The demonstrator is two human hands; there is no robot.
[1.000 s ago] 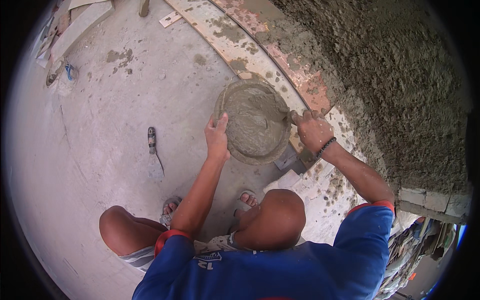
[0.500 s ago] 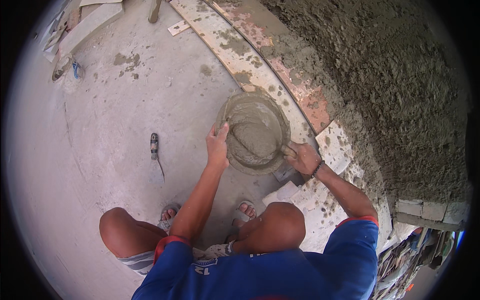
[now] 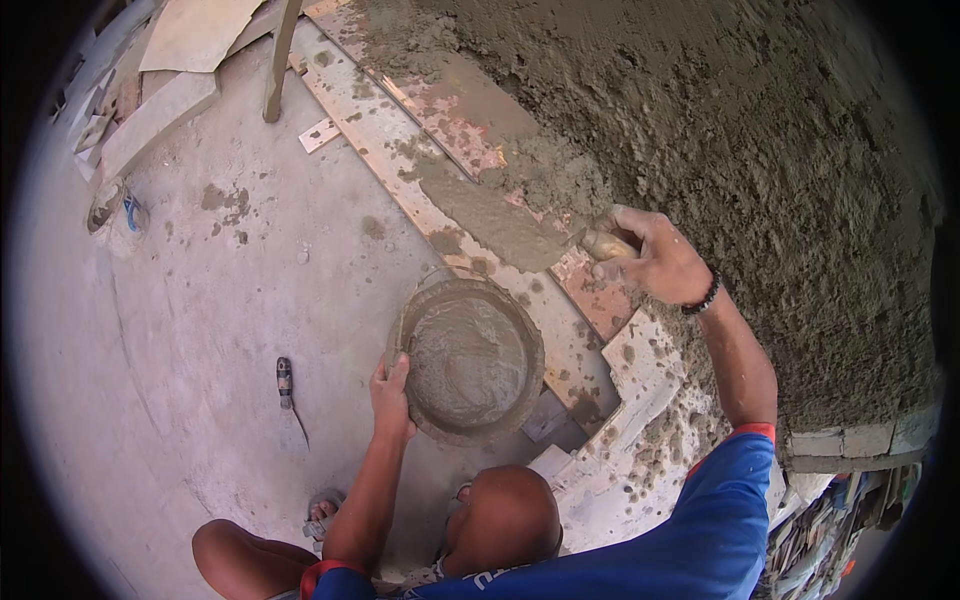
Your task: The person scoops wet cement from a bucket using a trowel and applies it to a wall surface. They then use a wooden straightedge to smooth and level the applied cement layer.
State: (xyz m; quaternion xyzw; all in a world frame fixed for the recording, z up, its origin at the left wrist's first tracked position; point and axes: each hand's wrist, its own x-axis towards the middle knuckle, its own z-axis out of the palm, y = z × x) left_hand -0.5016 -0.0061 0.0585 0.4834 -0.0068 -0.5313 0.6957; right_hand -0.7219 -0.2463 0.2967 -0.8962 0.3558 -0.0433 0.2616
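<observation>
My left hand (image 3: 392,398) grips the near-left rim of a round, mortar-caked bucket (image 3: 535,335) by thumb and fingers. Wet grey mortar (image 3: 470,360) lies inside it, its surface smeared. Out over the boards at the foot of the rough mortar wall, my right hand (image 3: 660,255) is closed round the wooden handle of a trowel (image 3: 606,246). Its blade points up and left; grey mortar hides the blade's outline, so I cannot tell where blade ends and mortar on the boards begins.
Mortar-splashed boards (image 3: 400,195) run along the base of the wet mortar wall (image 3: 750,130). A second trowel, black-handled (image 3: 285,380), lies on the concrete floor at left. Pale slabs (image 3: 640,380) sit at right; an upright wooden stick (image 3: 281,65) and board scraps (image 3: 195,35) stand farther off.
My right hand has lifted the trowel out of the bucket and moved it up and right toward the wall. The left hand stays on the rim; the view has shifted.
</observation>
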